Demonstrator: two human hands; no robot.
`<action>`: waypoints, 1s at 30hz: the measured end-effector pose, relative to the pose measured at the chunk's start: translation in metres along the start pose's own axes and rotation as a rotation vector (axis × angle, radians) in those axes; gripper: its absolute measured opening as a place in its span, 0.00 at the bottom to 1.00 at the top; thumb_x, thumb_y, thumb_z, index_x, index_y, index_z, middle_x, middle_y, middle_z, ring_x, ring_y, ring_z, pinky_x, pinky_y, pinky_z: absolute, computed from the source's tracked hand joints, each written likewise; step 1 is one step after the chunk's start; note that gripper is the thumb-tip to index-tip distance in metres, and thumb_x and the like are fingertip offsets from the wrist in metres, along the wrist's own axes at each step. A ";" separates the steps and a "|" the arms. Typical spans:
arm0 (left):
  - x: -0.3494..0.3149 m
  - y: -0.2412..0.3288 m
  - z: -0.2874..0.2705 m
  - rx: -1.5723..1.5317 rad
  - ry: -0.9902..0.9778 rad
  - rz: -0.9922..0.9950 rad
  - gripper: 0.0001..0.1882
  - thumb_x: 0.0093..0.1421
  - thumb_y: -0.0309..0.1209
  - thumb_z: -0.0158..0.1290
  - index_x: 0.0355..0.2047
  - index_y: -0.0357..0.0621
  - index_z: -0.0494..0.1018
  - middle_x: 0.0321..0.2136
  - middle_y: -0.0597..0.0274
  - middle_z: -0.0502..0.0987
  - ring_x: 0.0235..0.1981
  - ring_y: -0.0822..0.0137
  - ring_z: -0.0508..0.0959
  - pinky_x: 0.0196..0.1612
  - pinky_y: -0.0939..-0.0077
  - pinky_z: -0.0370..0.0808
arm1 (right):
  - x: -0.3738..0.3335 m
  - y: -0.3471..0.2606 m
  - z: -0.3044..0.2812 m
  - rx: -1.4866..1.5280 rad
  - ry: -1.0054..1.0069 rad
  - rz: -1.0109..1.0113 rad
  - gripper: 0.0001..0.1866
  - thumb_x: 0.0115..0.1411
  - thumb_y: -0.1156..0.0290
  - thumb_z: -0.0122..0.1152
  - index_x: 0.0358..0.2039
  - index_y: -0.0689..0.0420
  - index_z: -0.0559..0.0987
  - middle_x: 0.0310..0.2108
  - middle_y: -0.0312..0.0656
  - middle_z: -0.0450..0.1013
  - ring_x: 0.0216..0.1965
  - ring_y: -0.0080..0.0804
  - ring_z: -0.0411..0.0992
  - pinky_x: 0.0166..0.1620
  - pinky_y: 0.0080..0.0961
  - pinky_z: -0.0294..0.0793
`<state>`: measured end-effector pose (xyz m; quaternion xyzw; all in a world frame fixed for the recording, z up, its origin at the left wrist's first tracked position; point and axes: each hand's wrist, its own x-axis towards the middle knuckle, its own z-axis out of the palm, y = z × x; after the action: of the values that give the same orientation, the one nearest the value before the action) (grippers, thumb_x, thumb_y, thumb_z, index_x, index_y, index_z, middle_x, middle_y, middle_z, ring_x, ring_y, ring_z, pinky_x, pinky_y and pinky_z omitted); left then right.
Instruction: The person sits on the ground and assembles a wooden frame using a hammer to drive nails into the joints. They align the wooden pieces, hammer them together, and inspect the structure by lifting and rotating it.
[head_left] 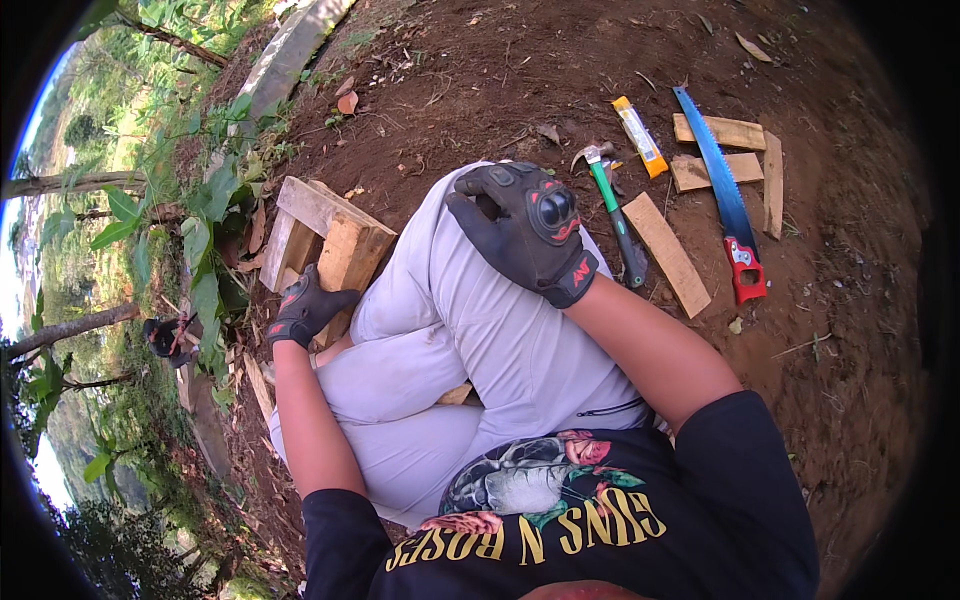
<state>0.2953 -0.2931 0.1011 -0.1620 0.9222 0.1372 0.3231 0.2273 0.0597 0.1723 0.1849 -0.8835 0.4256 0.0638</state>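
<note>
Brown soil (830, 380), left hand (308, 308) on wooden block (357, 250) — long axis slanting up-right

Bare reddish-brown soil (850, 400), scattered with dry leaves (347, 102), spread from 11 o'clock around to 4. A pale, narrow ledge (283, 62) ran off toward 11. Broad-leaved plants (195, 240) crowded 9 to 10, slim trunks (75, 330) crossed 9, and bright sky (50, 470) showed past sunlit foliage (75, 270) along the rim.

We are observing rough wood in the block assembly (347, 256), matt cloth on the right-hand glove (522, 238), smooth metal on the saw blade (713, 160).
</note>
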 end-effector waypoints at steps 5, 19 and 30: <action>-0.005 0.010 -0.010 -0.017 -0.021 -0.005 0.52 0.48 0.59 0.71 0.64 0.33 0.70 0.55 0.34 0.81 0.57 0.40 0.82 0.60 0.52 0.79 | -0.001 -0.002 -0.003 -0.007 0.013 -0.002 0.09 0.64 0.61 0.68 0.36 0.52 0.86 0.32 0.43 0.83 0.35 0.45 0.82 0.44 0.44 0.80; -0.003 0.001 -0.003 -0.047 -0.015 0.002 0.53 0.48 0.58 0.72 0.67 0.38 0.69 0.61 0.38 0.79 0.61 0.41 0.80 0.63 0.52 0.77 | -0.033 0.048 -0.040 0.128 0.194 0.240 0.24 0.70 0.63 0.66 0.63 0.58 0.77 0.45 0.46 0.80 0.44 0.39 0.80 0.50 0.38 0.80; 0.002 -0.006 -0.007 -0.032 -0.027 0.089 0.54 0.49 0.63 0.70 0.65 0.34 0.71 0.60 0.37 0.80 0.61 0.45 0.81 0.63 0.56 0.78 | -0.184 0.166 -0.155 -0.978 -0.358 0.683 0.43 0.57 0.48 0.73 0.68 0.58 0.73 0.60 0.57 0.77 0.63 0.56 0.75 0.65 0.51 0.74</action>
<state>0.2925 -0.3016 0.1042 -0.1241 0.9217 0.1684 0.3266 0.3268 0.3240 0.0996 -0.0900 -0.9825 -0.0694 -0.1478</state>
